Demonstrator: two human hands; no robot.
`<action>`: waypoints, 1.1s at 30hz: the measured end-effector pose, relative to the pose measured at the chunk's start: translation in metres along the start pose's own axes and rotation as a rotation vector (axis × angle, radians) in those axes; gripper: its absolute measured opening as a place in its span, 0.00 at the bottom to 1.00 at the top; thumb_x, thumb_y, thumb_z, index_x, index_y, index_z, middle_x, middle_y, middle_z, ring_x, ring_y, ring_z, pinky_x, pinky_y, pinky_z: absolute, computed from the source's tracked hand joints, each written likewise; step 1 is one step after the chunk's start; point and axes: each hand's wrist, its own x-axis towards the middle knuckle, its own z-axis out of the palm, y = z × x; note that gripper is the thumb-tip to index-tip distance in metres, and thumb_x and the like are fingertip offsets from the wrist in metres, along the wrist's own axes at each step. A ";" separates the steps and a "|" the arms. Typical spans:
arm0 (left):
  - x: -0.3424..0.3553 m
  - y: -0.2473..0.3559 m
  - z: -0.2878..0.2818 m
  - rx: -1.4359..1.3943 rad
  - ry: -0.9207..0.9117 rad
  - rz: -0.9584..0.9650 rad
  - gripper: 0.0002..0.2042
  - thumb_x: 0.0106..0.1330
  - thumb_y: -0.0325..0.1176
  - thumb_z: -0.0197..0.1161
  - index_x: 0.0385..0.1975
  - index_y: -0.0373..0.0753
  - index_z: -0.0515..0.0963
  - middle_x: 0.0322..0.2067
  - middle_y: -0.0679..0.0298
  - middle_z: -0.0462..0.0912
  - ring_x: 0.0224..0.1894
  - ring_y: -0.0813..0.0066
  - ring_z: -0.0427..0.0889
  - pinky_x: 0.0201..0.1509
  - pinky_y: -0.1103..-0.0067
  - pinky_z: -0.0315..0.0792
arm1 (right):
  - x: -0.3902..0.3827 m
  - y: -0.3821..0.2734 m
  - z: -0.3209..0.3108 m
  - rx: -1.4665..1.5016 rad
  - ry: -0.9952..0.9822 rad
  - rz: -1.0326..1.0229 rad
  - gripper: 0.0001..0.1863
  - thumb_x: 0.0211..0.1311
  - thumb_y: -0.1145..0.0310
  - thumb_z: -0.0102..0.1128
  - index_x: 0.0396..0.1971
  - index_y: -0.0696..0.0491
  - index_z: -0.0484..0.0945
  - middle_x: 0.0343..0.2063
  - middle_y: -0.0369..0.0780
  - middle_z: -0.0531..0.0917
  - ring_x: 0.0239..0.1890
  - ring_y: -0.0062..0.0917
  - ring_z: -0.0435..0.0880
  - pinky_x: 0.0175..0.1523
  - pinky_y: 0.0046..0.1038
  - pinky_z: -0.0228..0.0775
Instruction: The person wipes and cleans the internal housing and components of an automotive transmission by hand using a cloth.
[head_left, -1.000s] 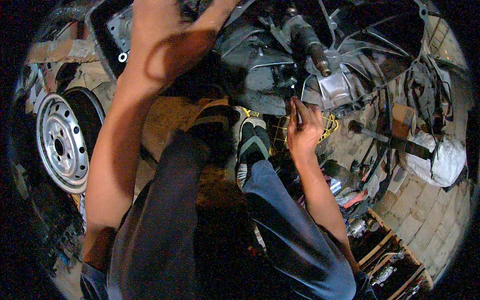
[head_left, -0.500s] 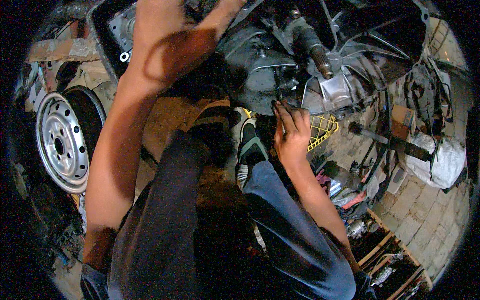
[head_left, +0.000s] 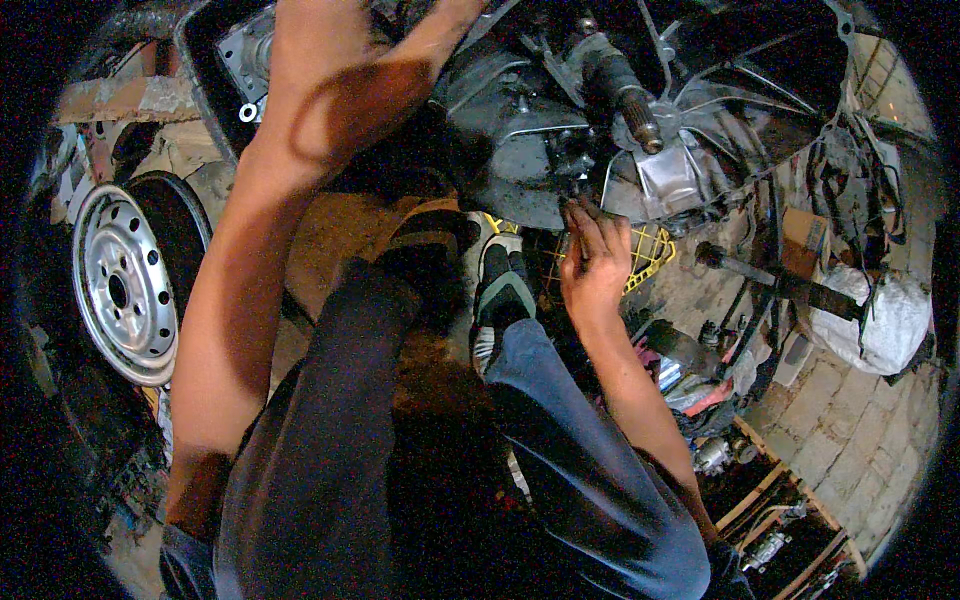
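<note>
A dark metal gearbox housing (head_left: pixel 525 150) with webbed ribs fills the upper middle, with a splined shaft (head_left: pixel 625 100) sticking out toward me. My left hand (head_left: pixel 355 70) reaches up to its left part at the top edge; its fingertips are out of view or hidden. My right hand (head_left: pixel 595 250) is just below the housing's lower rim, fingers bunched and pointing up at a small dark fitting (head_left: pixel 578 175); what they grip is too small to make out. A silver bracket plate (head_left: pixel 240 65) with holes is at the upper left.
A steel wheel rim (head_left: pixel 125 285) stands left. A yellow plastic crate (head_left: pixel 650 262) lies behind my right hand. Rightward are a dark axle shaft (head_left: pixel 760 275), cardboard (head_left: pixel 800 230), a white sack (head_left: pixel 870 320) and assorted parts. A wooden rack (head_left: pixel 760 490) is lower right. My legs fill the lower middle.
My right hand shifts left and slightly down from the fitting, then back a little right and up, fingers still bunched. My left arm stays nearly in place.
</note>
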 end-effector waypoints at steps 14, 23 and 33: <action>0.000 -0.019 0.008 0.009 0.043 0.153 0.18 0.61 0.25 0.68 0.52 0.36 0.75 0.53 0.51 0.77 0.73 0.53 0.65 0.70 0.65 0.66 | -0.004 0.008 0.013 0.023 0.019 -0.122 0.26 0.48 0.84 0.64 0.51 0.53 0.85 0.47 0.42 0.86 0.46 0.42 0.80 0.54 0.41 0.73; 0.001 -0.024 0.008 -0.037 0.052 0.119 0.19 0.62 0.27 0.70 0.52 0.36 0.75 0.52 0.54 0.76 0.68 0.56 0.69 0.68 0.66 0.68 | 0.020 0.004 0.005 -0.189 -0.140 -0.085 0.31 0.46 0.73 0.71 0.56 0.45 0.83 0.46 0.40 0.85 0.52 0.42 0.76 0.55 0.47 0.64; 0.001 -0.025 0.006 -0.066 0.051 0.179 0.18 0.63 0.28 0.68 0.52 0.36 0.75 0.53 0.53 0.76 0.67 0.56 0.71 0.67 0.68 0.67 | 0.027 0.018 -0.012 -0.258 -0.045 -0.128 0.30 0.45 0.80 0.62 0.54 0.46 0.85 0.52 0.35 0.86 0.48 0.38 0.77 0.55 0.41 0.66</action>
